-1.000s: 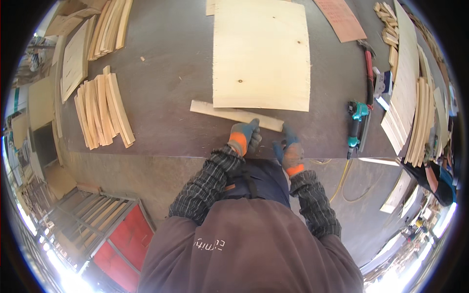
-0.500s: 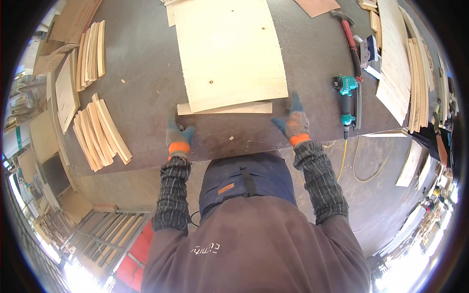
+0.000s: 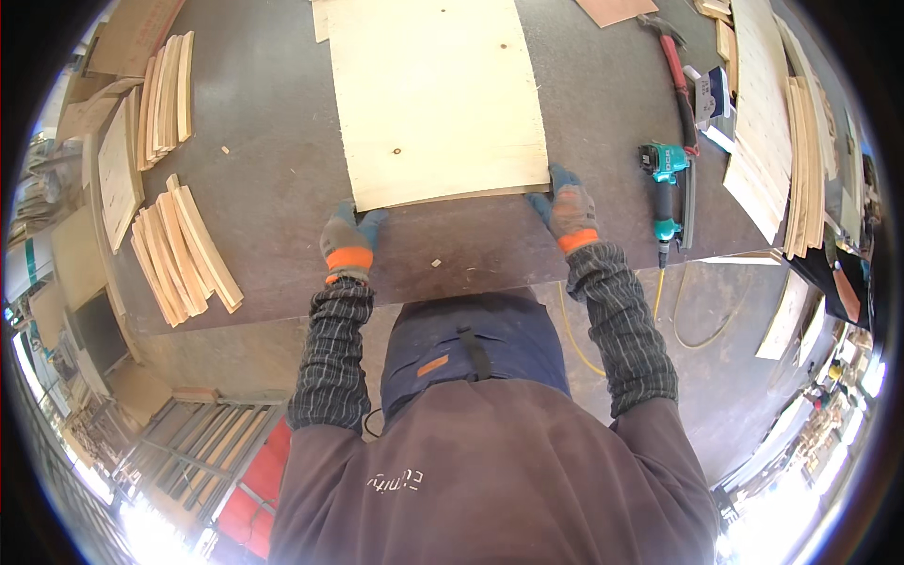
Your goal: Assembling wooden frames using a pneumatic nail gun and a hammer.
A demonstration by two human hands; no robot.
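Note:
A pale plywood panel [image 3: 438, 104] with a few knots lies on the dark worktable. Under its near edge a thin sliver of wooden strip [image 3: 461, 196] shows; the rest of the strip is hidden. My left hand [image 3: 349, 243], in a grey-blue glove with an orange cuff, is at the panel's near left corner, thumb and fingers apart. At the near right corner my right hand [image 3: 571, 209], gloved alike, has its fingers stretched along the side and its thumb by the near edge. Both hands appear to touch the corners without wrapping round them.
To the right lie a teal nail gun [image 3: 667, 188] with a yellow hose [image 3: 576, 339], a red-handled hammer [image 3: 674, 66] and a small box [image 3: 713, 94]. Wooden strips [image 3: 184, 250] are piled at the left, with more strips [image 3: 167, 99] behind. Plywood pieces [image 3: 758, 122] line the right side.
Both hands have come up against the panel's near corners. The strip, which stuck out crookedly at the left and along the near edge, now sits almost wholly beneath the panel.

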